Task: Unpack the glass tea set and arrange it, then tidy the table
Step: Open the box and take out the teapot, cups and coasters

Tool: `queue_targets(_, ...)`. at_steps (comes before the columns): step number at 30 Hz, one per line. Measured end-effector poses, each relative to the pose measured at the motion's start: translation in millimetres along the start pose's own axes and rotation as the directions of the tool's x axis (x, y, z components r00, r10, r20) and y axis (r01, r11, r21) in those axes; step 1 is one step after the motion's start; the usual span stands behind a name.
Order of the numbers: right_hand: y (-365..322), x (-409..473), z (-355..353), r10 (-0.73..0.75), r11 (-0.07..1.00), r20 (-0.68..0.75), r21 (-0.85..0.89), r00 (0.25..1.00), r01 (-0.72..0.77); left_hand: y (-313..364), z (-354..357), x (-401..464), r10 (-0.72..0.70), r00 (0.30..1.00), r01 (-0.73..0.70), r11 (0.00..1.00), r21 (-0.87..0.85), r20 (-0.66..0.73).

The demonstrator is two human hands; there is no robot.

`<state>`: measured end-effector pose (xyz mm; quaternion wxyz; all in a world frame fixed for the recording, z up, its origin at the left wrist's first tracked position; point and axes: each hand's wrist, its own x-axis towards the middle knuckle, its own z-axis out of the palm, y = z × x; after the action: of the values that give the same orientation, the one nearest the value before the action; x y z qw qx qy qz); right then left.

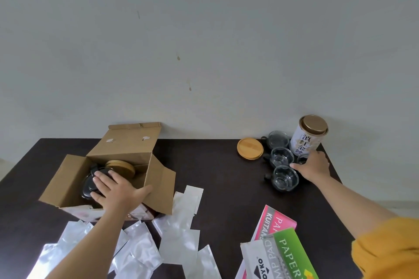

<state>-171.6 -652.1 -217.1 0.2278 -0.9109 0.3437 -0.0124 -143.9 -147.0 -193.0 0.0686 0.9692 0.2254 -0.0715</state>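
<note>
Left hand [113, 186]: reaching into the open cardboard box [122, 156], fingers spread and lying on a black item [90, 184].
Right hand [314, 169]: fingers extending flat beside the glass cups [282, 165].
Tea tin [309, 136]: showing Chinese characters.
Pads [284, 244]: reading "PAPER", "KUITANSI".

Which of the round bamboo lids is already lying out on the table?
The bamboo lid lying flat on the dark table, left of the glass cups. The other bamboo lid is still inside the cardboard box, beside the left hand.
</note>
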Motion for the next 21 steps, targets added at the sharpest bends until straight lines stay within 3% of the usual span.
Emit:
queue_targets(6, -40, -45, -2, -0.081, 0.995, -0.032, -0.056, 0.996, 0.079, -2, -1, 2, 0.024, 0.999, -0.023, 0.998, -0.054, 0.024)
queue_targets(11, -106, -94, 13, -0.197, 0.979, 0.025, 0.058, 0.98, 0.195, -12, -16, 9, 0.109, 0.984, -0.103, 0.994, -0.046, 0.141)
queue_targets(15, -177, -141, 29, -0.292, 0.946, 0.096, 0.177, 0.951, 0.273, -35, -41, 17, 0.246, 0.942, -0.265, 0.963, 0.057, 0.229)
queue_targets(21, -292, -207, 65, -0.45, 0.866, 0.144, 0.311, 0.881, 0.392, -77, -50, 41, 0.422, 0.901, -0.426, 0.905, 0.021, 0.102)
